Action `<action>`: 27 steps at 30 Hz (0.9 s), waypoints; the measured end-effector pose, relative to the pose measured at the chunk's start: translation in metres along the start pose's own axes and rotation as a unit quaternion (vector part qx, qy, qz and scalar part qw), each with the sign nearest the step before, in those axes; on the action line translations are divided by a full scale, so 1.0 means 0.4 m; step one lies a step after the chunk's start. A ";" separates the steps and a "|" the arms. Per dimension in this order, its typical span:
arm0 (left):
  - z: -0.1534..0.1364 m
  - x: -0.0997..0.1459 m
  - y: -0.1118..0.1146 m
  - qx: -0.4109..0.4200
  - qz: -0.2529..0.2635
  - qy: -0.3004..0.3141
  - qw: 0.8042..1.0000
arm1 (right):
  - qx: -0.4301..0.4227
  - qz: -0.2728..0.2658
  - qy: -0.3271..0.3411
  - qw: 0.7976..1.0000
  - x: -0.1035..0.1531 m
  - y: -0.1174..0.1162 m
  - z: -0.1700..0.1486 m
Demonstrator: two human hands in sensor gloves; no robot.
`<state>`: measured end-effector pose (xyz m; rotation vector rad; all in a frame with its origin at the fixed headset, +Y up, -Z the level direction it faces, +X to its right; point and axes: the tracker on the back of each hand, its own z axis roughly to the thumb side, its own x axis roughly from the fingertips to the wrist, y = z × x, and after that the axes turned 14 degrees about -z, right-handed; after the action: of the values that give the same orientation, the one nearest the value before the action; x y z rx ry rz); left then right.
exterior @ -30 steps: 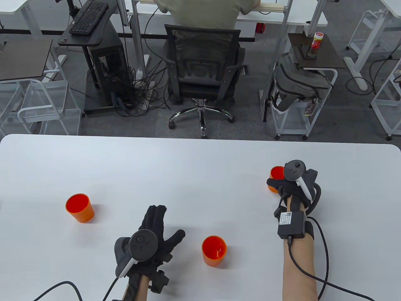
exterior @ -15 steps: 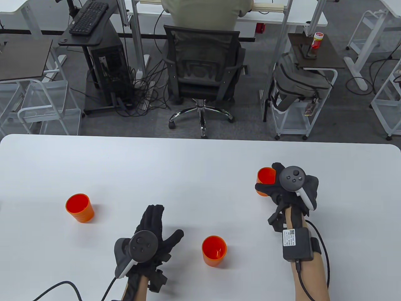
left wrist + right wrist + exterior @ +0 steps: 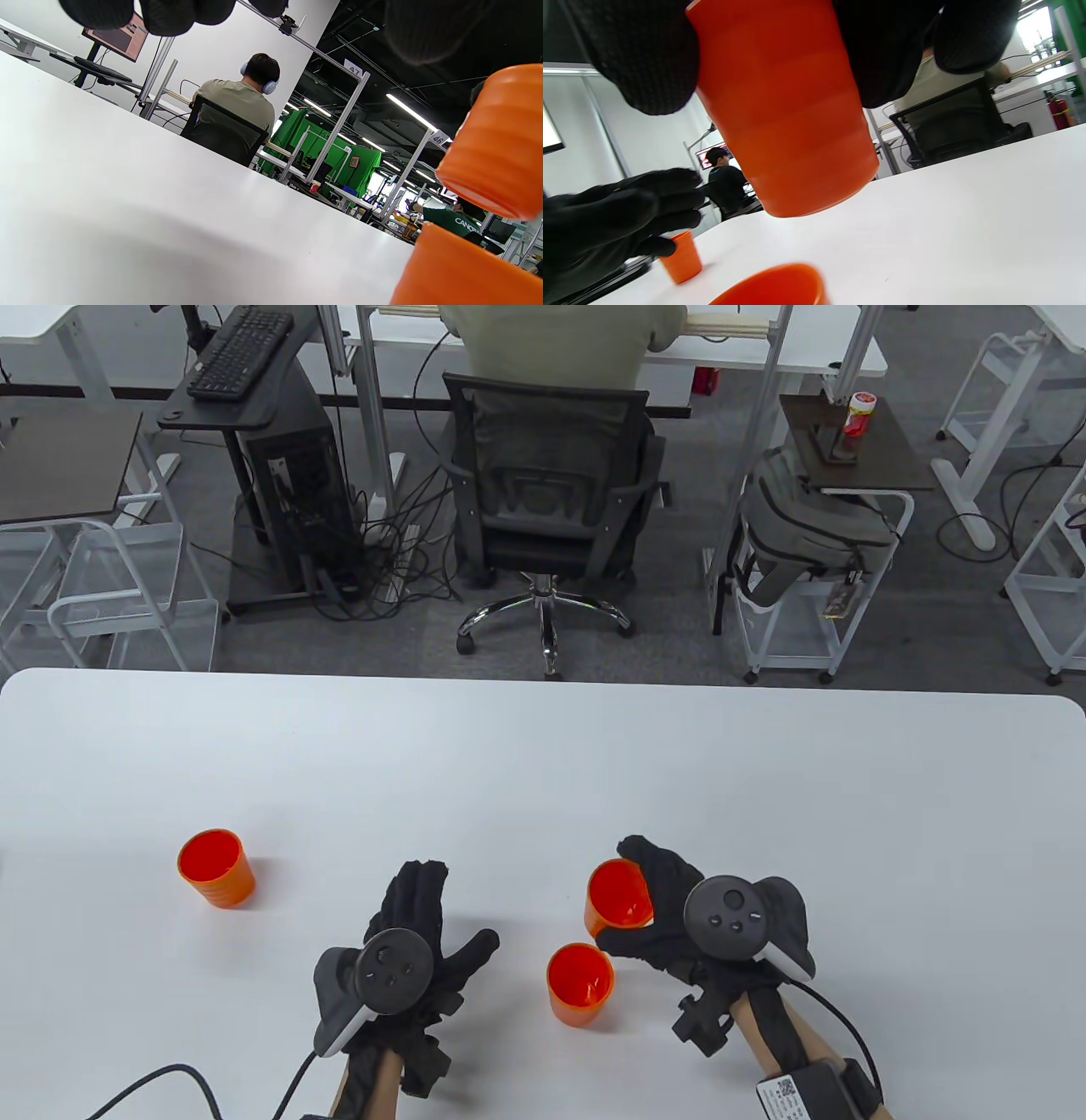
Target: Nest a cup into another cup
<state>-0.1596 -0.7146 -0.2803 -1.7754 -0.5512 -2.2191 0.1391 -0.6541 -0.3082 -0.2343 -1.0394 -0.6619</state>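
Observation:
My right hand [image 3: 657,912] grips an orange cup [image 3: 618,897] and holds it in the air, just behind and above a second orange cup [image 3: 579,984] that stands upright on the white table [image 3: 543,780]. In the right wrist view the held cup [image 3: 785,106] hangs between my fingers [image 3: 645,59] above the standing cup's rim [image 3: 774,284]. My left hand [image 3: 428,925] rests flat and open on the table, left of the standing cup. In the left wrist view the held cup [image 3: 500,144] floats above the standing one [image 3: 462,271].
A third orange cup [image 3: 215,868] stands at the table's left; it also shows in the right wrist view [image 3: 682,257]. Beyond the table's far edge are an office chair [image 3: 551,500] with a seated person, desks and carts.
My right hand has carried the orange cup from the table's right side to the left and nearer, up over the standing middle cup. My left hand has stayed in place.

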 end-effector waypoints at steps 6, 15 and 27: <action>0.003 0.001 0.001 -0.001 0.001 0.002 1.000 | 0.005 0.025 0.029 0.999 0.037 -0.036 0.035; 0.001 0.002 0.001 -0.001 -0.002 -0.001 1.000 | 0.023 0.056 0.033 0.998 0.050 -0.086 0.038; -0.003 0.002 -0.002 -0.003 -0.002 -0.007 1.000 | 0.025 0.082 0.012 0.996 0.069 -0.132 0.016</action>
<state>-0.1612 -0.7143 -0.2799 -1.7963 -0.5511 -2.2146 0.1115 -0.7034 -0.2878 -0.2649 -1.0009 -0.4900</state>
